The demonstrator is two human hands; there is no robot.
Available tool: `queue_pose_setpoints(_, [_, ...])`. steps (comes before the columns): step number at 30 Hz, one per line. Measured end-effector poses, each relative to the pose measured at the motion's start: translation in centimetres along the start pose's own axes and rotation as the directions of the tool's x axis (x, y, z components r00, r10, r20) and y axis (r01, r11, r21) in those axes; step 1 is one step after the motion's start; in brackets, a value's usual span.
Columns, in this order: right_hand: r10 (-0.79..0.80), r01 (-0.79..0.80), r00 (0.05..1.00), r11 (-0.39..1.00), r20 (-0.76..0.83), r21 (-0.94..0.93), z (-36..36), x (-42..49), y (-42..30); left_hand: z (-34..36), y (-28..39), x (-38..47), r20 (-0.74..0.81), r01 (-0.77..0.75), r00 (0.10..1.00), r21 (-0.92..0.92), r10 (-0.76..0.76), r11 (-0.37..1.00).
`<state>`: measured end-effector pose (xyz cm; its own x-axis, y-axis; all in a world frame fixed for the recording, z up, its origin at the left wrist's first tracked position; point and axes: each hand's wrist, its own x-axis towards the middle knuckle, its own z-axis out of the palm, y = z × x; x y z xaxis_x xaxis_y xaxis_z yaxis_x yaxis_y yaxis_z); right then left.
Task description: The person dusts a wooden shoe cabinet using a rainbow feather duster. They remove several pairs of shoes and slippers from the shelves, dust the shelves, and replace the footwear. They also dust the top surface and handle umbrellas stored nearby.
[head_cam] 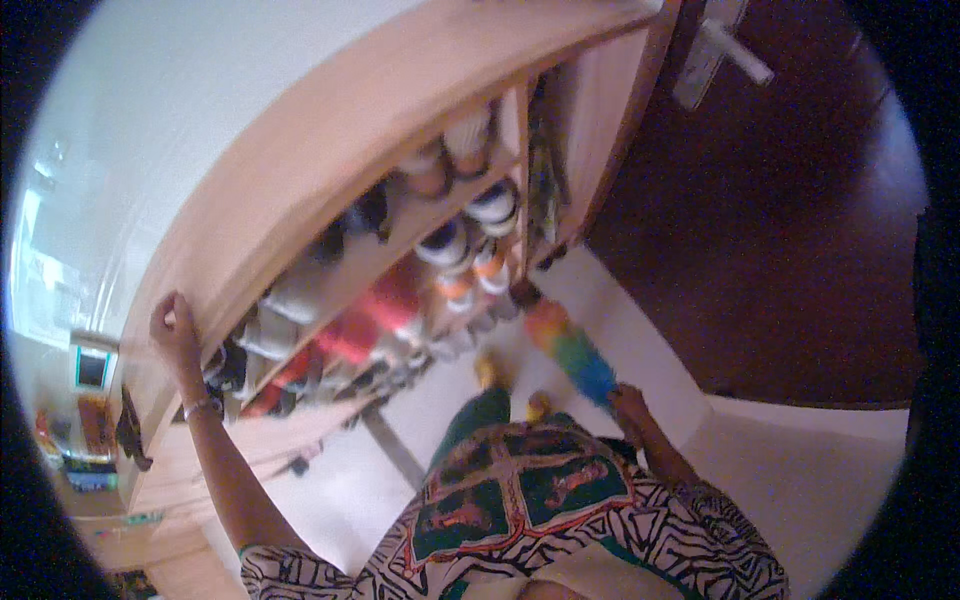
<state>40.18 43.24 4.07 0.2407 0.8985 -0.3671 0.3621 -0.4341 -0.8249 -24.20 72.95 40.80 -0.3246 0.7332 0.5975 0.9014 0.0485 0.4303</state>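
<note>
My right hand [628,405] is closed around the lower end of a rainbow-coloured duster [574,352], whose red end points up towards the foot of the shelving. At the left, my left hand [174,330] rests with curled fingers at the top edge of a wooden shoe cabinet [300,150]; nothing can be seen in it. Several pairs of shoes stand on the cabinet's open shelves, among them red shoes [349,337], dark-and-white shoes [442,244] and orange-and-white shoes [491,266]. The picture is blurred around the shoes.
A dark door [772,225] with a metal handle [739,56] is at the right. Below it runs a pale ledge or wall base [630,322]. My feet in yellow footwear [487,371] stand on the light floor [322,510]. A small framed item [94,367] is at the far left.
</note>
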Motion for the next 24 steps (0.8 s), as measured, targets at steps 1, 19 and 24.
queue_pose_setpoints(1, [-0.095, 0.095, 0.995, 0.995, -0.017, 0.022, -0.4, -0.1, -0.6, 0.0, -0.2, -0.2, -0.010, 0.001, 1.000, -0.005, -0.001, 1.000])
queue_pose_setpoints(19, [0.018, -0.004, 0.645, 1.000, -0.764, 0.020, -12.1, 4.5, -9.8, 6.4, 27.8, 4.5, 0.282, -0.076, 0.878, -0.717, 0.387, 0.693])
queue_pose_setpoints(24, [-0.001, 0.080, 0.763, 0.993, -0.646, 0.093, -13.6, 8.1, -12.8, 10.4, 41.4, 7.5, 0.105, -0.371, 0.779, -0.718, 0.618, 0.589])
